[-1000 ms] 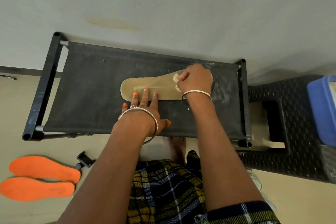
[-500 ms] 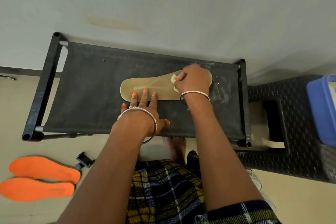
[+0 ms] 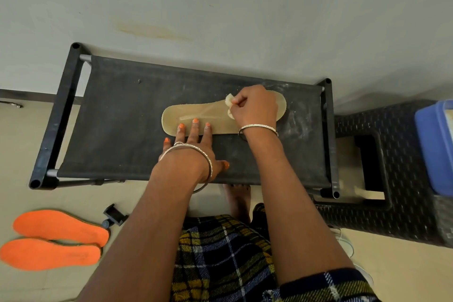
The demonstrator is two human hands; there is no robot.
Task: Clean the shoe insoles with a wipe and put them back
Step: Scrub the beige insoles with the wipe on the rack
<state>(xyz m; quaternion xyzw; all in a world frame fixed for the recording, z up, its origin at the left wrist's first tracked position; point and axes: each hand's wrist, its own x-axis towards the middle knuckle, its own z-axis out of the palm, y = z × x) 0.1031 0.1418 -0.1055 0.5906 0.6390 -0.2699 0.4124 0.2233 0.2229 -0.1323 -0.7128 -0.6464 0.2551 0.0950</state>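
A tan insole (image 3: 196, 113) lies flat on the black fabric top of a low rack (image 3: 122, 117). My left hand (image 3: 193, 147) presses straight fingers on the insole's near edge, holding it still. My right hand (image 3: 255, 105) grips a small white wipe (image 3: 229, 102) and rests on the insole's right half, covering part of it. Two orange insoles (image 3: 56, 240) lie side by side on the floor at the lower left.
A dark woven stool (image 3: 404, 179) stands right of the rack, with a blue box (image 3: 436, 144) at the frame's right edge. A small black clip (image 3: 114, 216) lies on the floor by the orange insoles. A wall runs behind the rack.
My right hand with the wipe has shifted slightly to the left along the insole. My left hand has stayed in place.
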